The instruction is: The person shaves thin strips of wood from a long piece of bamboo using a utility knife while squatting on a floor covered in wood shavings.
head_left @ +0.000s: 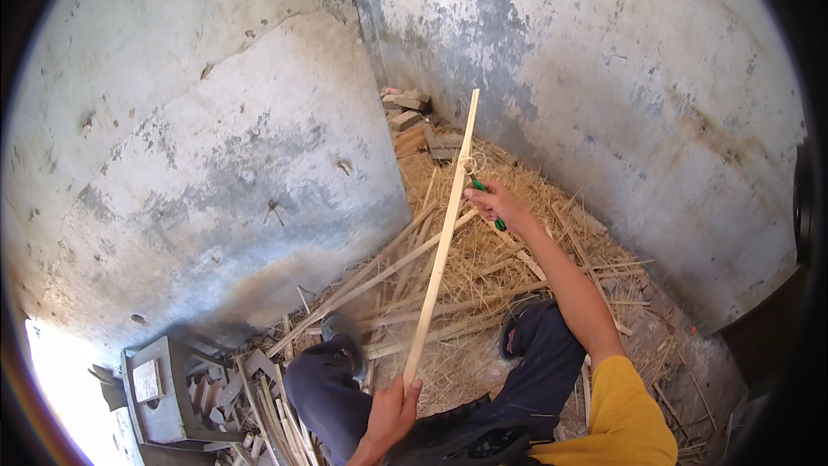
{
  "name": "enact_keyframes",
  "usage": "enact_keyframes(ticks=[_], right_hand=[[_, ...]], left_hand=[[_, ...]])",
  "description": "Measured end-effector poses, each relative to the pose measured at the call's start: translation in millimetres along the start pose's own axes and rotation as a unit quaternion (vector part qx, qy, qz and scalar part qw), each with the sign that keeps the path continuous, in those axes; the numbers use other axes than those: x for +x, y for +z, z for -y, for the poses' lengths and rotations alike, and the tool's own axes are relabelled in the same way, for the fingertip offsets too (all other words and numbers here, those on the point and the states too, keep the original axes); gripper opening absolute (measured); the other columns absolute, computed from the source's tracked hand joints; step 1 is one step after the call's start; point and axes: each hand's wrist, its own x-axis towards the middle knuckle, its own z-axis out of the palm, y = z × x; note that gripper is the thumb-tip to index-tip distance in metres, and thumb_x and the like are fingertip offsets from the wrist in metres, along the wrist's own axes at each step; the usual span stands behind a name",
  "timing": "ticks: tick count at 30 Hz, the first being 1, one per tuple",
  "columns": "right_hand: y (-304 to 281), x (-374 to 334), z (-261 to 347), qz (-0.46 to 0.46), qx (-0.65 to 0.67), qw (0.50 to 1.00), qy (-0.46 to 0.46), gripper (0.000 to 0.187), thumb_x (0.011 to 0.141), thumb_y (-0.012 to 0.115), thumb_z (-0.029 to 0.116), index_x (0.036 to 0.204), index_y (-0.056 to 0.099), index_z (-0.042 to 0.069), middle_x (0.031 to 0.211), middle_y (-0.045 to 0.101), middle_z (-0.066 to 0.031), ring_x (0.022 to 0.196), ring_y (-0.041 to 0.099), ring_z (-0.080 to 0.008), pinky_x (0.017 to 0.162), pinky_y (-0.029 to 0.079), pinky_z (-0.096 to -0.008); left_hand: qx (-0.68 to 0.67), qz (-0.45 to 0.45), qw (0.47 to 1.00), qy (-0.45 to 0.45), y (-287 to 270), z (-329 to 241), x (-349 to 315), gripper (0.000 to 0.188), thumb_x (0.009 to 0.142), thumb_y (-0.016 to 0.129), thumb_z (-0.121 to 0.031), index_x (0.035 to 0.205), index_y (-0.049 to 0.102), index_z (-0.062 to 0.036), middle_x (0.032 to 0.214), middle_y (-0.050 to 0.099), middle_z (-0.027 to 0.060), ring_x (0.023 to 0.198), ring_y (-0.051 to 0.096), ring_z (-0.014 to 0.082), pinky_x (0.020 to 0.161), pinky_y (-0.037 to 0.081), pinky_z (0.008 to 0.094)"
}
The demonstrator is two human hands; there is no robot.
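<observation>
My left hand grips the near end of a long pale wooden strip that slants up and away toward the wall corner. My right hand is stretched out beside the strip's upper part and holds a green-handled tool; its working end is hidden, pressed against the strip where a thin curl of shaving hangs. My knees in dark trousers sit below the strip.
Straw and wood shavings cover the floor, with several long wooden strips lying across them. Wood offcuts are stacked in the corner. A grey metal stand sits at lower left. Stained plaster walls close in both sides.
</observation>
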Motion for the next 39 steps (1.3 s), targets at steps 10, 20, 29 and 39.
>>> enact_keyframes(ticks=[10,20,29,39], right_hand=[[-5,-9,27,-0.290,-0.096,0.911,-0.278,0.033,0.100,0.070,0.032,0.119,0.074,0.005,0.075,0.063,0.0028,0.051,0.039,-0.0055,0.051,0.033,-0.0261],[-21,-18,43,-0.302,0.123,0.932,-0.158,0.029,0.103,0.067,0.023,0.128,0.067,0.008,0.108,0.077,-0.0075,0.050,0.039,-0.0017,0.046,0.035,-0.0218],[-24,-35,46,-0.159,0.108,0.959,-0.209,0.016,0.105,0.063,0.026,0.111,0.064,0.011,0.113,0.074,-0.0099,0.047,0.034,-0.0015,0.044,0.029,-0.0205],[37,-69,76,-0.090,-0.010,0.971,-0.220,0.019,0.100,0.073,0.021,0.110,0.072,0.005,0.104,0.075,-0.0054,0.084,0.067,-0.0118,0.080,0.053,-0.0306]], left_hand=[[0.087,-0.063,0.993,0.050,7,1,34,0.031,0.106,0.060,-0.027,0.091,0.051,-0.0022,0.062,0.060,0.0253,0.057,0.061,0.0492,0.052,0.046,0.0577],[0.148,-0.079,0.978,0.121,5,-9,58,0.029,0.105,0.062,-0.027,0.095,0.050,-0.0027,0.062,0.062,0.0226,0.057,0.064,0.0459,0.050,0.048,0.0548],[0.030,-0.014,0.998,0.059,3,-2,56,0.032,0.107,0.059,-0.029,0.095,0.054,0.0005,0.064,0.062,0.0203,0.058,0.064,0.0391,0.056,0.048,0.0491],[-0.153,0.222,0.963,-0.027,-22,41,13,0.039,0.111,0.053,-0.040,0.098,0.061,-0.0038,0.074,0.061,0.0047,0.068,0.058,0.0163,0.065,0.047,0.0347]])
